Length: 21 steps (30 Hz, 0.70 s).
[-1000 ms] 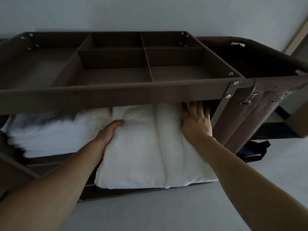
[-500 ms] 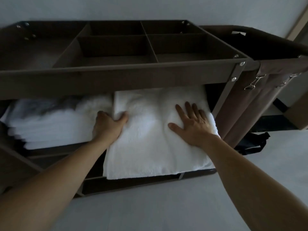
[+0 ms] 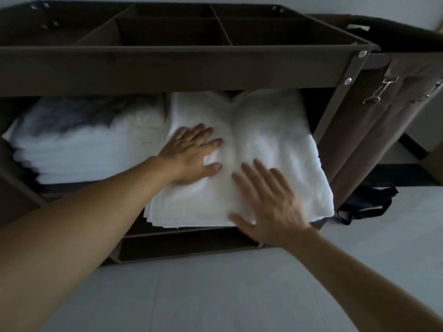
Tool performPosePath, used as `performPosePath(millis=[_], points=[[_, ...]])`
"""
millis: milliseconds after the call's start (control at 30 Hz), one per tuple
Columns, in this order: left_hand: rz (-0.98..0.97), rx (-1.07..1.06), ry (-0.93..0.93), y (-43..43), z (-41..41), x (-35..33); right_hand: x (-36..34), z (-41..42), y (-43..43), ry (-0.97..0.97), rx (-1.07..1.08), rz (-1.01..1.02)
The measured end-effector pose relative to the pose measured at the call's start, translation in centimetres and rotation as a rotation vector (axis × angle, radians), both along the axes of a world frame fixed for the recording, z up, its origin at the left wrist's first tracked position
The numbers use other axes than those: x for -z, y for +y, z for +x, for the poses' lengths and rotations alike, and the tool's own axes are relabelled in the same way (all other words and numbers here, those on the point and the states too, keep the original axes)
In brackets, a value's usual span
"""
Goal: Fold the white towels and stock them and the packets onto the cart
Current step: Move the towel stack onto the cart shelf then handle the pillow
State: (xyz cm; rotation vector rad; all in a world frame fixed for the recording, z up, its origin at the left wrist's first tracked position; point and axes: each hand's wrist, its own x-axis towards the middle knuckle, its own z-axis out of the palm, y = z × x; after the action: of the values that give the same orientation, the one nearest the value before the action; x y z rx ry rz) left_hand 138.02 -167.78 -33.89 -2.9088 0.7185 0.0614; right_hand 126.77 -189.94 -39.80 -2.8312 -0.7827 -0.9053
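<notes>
A folded white towel (image 3: 271, 130) lies on the middle shelf of the dark brown cart (image 3: 167, 70), its front edge hanging over the shelf lip. My left hand (image 3: 191, 154) presses flat on the towel's left half, fingers straight. Over the towel's front part, my right hand (image 3: 268, 197) is spread with straight fingers and looks blurred; whether it touches the cloth I cannot tell. A stack of folded white towels (image 3: 79, 149) fills the shelf's left side. No packets are in view.
The cart's top tray (image 3: 172, 27) is split into several compartments. A brown fabric bag (image 3: 388, 97) hangs on the cart's right end with metal clips (image 3: 381, 89). Black cloth (image 3: 366, 202) lies on the grey floor (image 3: 215, 295) below it.
My left hand let go of the towel's left edge and now lies flat on top. My right hand slid back toward the towel's front edge. The camera came closer.
</notes>
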Motion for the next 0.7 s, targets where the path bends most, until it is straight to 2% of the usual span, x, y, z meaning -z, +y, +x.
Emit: performPosePath(millis=[100,200,267,400,567,700], points=[[0.014,-0.009,-0.008,0.1,-0.5,0.1,5.2,-1.9,-2.7,-0.19,-0.041,-0.222],[0.055,-0.039,-0.061,-0.7,-2.0,-0.5,8.3,-1.2,-3.6,-0.304,0.046,-0.296],[0.006,-0.005,-0.184,-1.5,-4.3,0.2,9.4,-0.2,-3.4,-0.366,0.078,-0.305],[-0.116,0.243,-0.522,-0.9,-9.9,5.1,10.2,1.3,-3.7,-0.507,0.09,-0.295],[0.166,0.363,-0.767,2.1,-12.4,12.6,10.1,2.6,-3.5,-0.574,0.053,-0.267],[0.17,0.346,-0.947,3.9,-11.0,15.6,11.1,2.9,-3.6,-0.598,0.08,-0.285]])
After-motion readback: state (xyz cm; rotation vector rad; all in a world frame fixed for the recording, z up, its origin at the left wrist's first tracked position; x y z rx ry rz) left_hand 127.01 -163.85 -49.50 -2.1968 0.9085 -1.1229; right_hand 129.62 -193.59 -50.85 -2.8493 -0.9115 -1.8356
